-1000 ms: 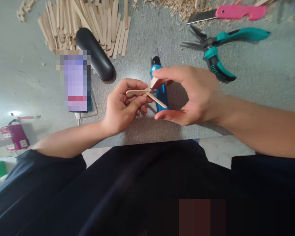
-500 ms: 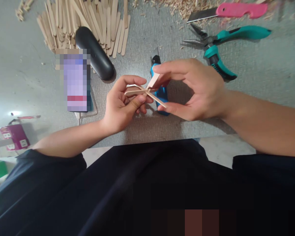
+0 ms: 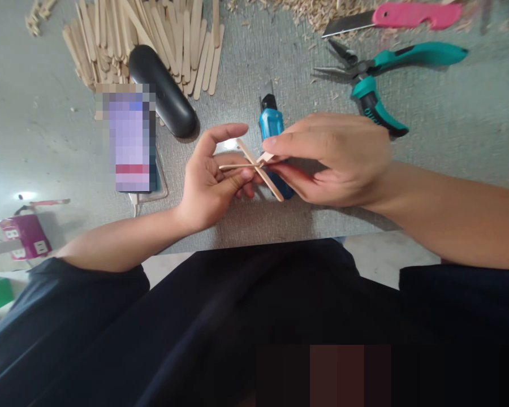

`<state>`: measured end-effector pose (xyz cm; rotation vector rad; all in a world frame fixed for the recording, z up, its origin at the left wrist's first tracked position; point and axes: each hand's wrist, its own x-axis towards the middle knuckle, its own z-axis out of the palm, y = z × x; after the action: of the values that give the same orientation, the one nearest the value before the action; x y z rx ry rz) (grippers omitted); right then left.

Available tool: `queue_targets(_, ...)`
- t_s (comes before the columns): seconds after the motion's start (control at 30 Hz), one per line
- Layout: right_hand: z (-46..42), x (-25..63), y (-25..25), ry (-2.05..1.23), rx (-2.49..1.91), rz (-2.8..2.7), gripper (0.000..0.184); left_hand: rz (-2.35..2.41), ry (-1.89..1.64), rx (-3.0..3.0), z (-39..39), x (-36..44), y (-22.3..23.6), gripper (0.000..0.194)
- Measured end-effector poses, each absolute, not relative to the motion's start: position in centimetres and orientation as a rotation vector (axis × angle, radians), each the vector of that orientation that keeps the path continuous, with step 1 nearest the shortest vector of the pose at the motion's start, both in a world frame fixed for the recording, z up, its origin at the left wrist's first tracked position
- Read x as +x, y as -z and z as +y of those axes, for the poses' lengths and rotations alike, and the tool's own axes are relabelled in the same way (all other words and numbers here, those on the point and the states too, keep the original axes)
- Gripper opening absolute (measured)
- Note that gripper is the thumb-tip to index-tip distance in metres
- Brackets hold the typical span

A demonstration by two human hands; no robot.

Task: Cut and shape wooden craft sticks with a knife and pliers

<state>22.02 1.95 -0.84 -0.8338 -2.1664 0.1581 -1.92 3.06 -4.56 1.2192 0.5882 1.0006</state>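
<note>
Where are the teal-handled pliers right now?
In the head view, the pliers lie on the table at the upper right, just below the pink-handled knife and beyond the right hand.

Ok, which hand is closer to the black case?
Left. The left hand is just below and right of the black case in the picture; the right hand is farther right, by the blue cutter.
</note>
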Motion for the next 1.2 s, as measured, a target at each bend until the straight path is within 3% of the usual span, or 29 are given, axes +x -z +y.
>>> queue_targets(0.1,1.8,22.2,0.4,-0.174,-0.908,-2.192,0.034,0.669,-1.002,1.194,3.2,-2.1,4.0,0.058)
queue_targets(0.2,1.6,22.5,0.3,-0.191,-0.948,-2.111,0.024,0.744,-1.027,1.189,3.5,-2.1,3.4,0.043)
queue_targets(0.37,1.2,22.1,1.0,-0.06,-0.772,-2.18,0.036,0.729,-1.101,1.21,3.5,-2.0,3.2,0.034)
queue_targets(0.47,1.0,21.7,1.7,0.004,-0.775,-2.201,0.015,0.68,-1.118,1.229,3.4,-2.0,3.2,0.03)
queue_targets(0.53,1.1,21.7,1.9,0.035,-0.754,-2.172,0.013,0.677,-1.124,1.231,3.3,-2.0,3.1,0.029)
queue_targets(0.83,1.6,22.2,2.4,-0.062,-0.675,-2.083,0.026,0.764,-1.095,1.212,3.5,-1.9,3.7,0.048)
queue_targets(1.2,2.9,23.0,0.4,0.057,-0.562,-2.165,0.015,0.74,-1.116,1.246,3.2,-1.7,4.3,0.051)
